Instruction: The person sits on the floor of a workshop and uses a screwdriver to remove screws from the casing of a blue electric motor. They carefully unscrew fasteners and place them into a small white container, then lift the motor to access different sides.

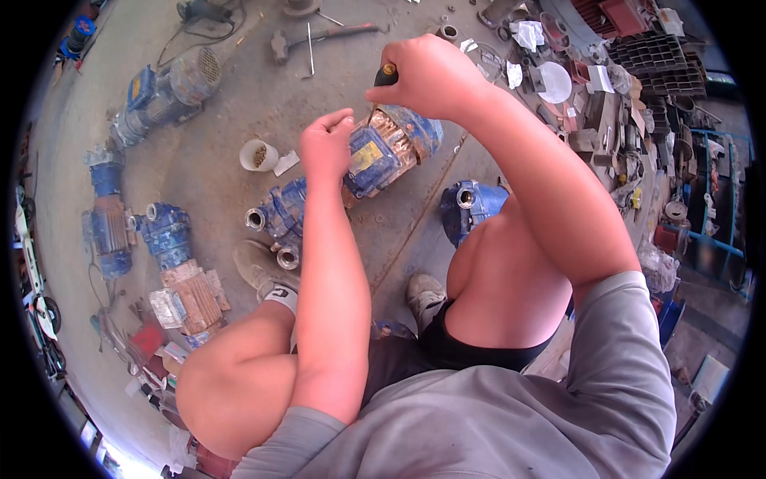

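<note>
Between my feet and the far tools lies a worn blue pump motor (403,144) with a terminal box (373,164) on its side. My right hand (431,70) is raised over the motor's far end, closed round a screwdriver (388,73) with a dark handle and yellowish end. Its shaft seems to run down toward the terminal box; the tip is hard to make out. Close to the box's left edge is my left hand (325,148), its fingers curled in; what they pinch, if anything, is hidden. The blue pump end (279,211) passes partly behind my left forearm.
A white cup (258,155) of small brass-coloured parts stands left of the motor. More motors (167,92) lie at left, and a blue housing (475,203) sits by my right knee. A hammer (327,35) lies beyond. Scrap and metal tubes (654,60) crowd the right.
</note>
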A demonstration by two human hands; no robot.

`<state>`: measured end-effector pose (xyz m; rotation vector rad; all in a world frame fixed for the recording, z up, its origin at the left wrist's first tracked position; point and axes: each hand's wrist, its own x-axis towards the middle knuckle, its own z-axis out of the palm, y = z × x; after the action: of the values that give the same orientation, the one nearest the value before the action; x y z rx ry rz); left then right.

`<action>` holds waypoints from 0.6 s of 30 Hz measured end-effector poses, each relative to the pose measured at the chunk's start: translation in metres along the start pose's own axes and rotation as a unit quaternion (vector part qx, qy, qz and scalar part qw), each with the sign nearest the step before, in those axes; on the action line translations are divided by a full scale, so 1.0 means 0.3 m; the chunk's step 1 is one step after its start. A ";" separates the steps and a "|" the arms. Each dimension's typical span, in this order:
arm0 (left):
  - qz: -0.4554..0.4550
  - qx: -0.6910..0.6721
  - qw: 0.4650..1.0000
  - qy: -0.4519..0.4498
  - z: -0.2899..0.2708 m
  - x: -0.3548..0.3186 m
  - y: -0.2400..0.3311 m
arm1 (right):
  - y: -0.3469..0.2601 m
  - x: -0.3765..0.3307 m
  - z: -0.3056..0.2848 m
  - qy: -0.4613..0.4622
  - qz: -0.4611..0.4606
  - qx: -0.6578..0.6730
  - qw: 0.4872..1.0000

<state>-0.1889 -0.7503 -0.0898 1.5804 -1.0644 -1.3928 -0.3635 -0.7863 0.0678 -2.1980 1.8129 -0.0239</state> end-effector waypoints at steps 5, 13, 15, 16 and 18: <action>-0.001 -0.120 0.990 -0.068 -0.020 -0.023 0.038 | -0.036 0.000 0.030 0.008 0.017 -0.061 0.998; -0.033 -0.027 0.995 0.085 -0.078 -0.024 -0.058 | -0.005 -0.003 0.077 0.117 -0.142 0.132 0.974; -0.071 -0.013 0.991 0.114 -0.115 -0.027 -0.119 | -0.012 0.000 0.045 0.069 -0.160 0.137 0.975; -0.097 -0.016 0.988 0.123 -0.132 -0.036 -0.139 | -0.023 0.001 0.023 0.036 -0.149 0.112 0.982; -0.154 -0.050 0.979 0.124 -0.145 -0.053 -0.174 | -0.034 -0.010 0.014 0.010 -0.144 0.060 0.988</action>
<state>-0.1415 -0.7159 -0.1277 1.8438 -0.6121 -1.3762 -0.3536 -0.7807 0.0666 -2.3590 1.4472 -0.2116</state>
